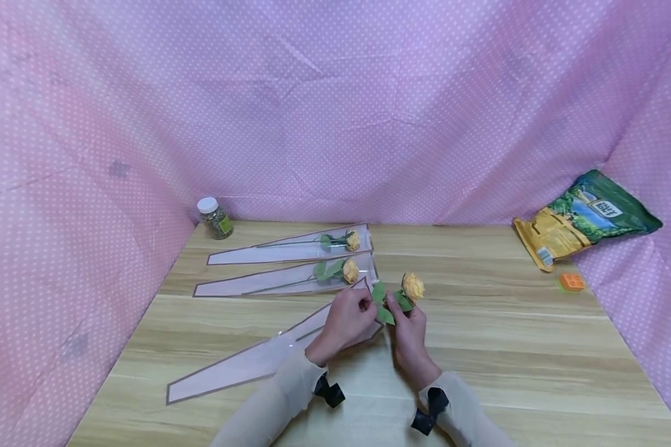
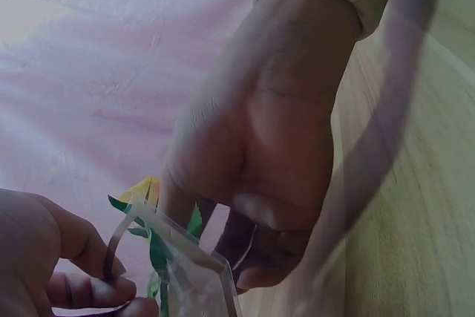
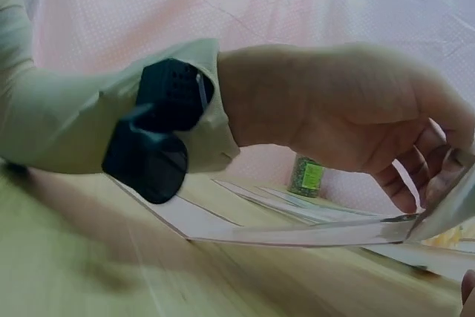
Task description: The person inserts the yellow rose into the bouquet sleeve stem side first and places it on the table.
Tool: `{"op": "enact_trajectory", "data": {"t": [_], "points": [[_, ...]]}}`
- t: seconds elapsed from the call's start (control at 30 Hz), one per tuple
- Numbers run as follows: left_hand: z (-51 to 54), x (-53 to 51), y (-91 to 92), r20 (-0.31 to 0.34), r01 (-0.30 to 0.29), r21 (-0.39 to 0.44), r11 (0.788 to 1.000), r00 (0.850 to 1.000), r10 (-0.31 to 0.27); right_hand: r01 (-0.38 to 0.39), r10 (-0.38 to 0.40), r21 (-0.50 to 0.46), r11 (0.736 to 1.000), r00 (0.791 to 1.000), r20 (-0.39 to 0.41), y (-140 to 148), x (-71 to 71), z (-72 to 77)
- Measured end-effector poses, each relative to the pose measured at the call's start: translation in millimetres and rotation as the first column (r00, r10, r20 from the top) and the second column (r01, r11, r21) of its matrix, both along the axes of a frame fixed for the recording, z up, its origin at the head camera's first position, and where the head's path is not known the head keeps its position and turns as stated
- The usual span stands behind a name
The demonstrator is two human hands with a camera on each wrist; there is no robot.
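A yellow rose (image 1: pixel 412 287) with green leaves lies partly in a clear flower sleeve (image 1: pixel 229 375) with a brown border. Its stem runs into the sleeve's wide end. At that end, my left hand (image 1: pixel 348 318) pinches the sleeve's edge. My right hand (image 1: pixel 411 338) holds the rose just below the bloom, thumb on the stem and leaves. The left wrist view shows the sleeve's mouth (image 2: pixel 200 272) between both hands, with green leaves at it. In the right wrist view, the left hand (image 3: pixel 356 109) bends its fingers at the sleeve edge; only a bit of the right hand shows.
Behind lie two more sleeves, each with a rose inside: a far one (image 1: pixel 257 255) and a nearer one (image 1: pixel 229 288). A white-lidded jar (image 1: pixel 217 220) stands at the back left. A green and yellow bag (image 1: pixel 587 217) and an orange block (image 1: pixel 571 282) are at the right.
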State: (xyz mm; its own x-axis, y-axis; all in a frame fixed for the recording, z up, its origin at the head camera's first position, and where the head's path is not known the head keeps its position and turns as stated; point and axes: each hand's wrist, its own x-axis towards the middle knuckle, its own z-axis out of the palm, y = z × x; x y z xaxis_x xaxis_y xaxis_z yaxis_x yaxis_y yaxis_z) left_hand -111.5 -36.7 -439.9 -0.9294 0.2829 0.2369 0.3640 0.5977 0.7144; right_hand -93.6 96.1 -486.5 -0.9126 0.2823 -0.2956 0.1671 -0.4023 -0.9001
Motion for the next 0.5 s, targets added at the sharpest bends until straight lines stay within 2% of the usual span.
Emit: {"op": "enact_trajectory", "data": {"t": [0.1,0.2,0.5], "points": [[-0.1,-0.5,2.0,-0.007,-0.024,-0.036,0.999,1.000,0.024,0.028,-0.028,-0.036,0.999,1.000,0.002,-4.0,-0.5,-4.3],[0.3,-1.1,3.5,-0.026,-0.031,-0.068,0.997,0.999,0.030,0.043,-0.043,-0.031,0.999,0.999,0.001,-7.5,0.5,-7.5],[2.4,-0.4,5.4,-0.087,-0.014,-0.105,0.994,0.996,0.005,0.003,-0.004,0.011,1.000,1.000,0.017,-9.5,4.0,-7.3]]}}
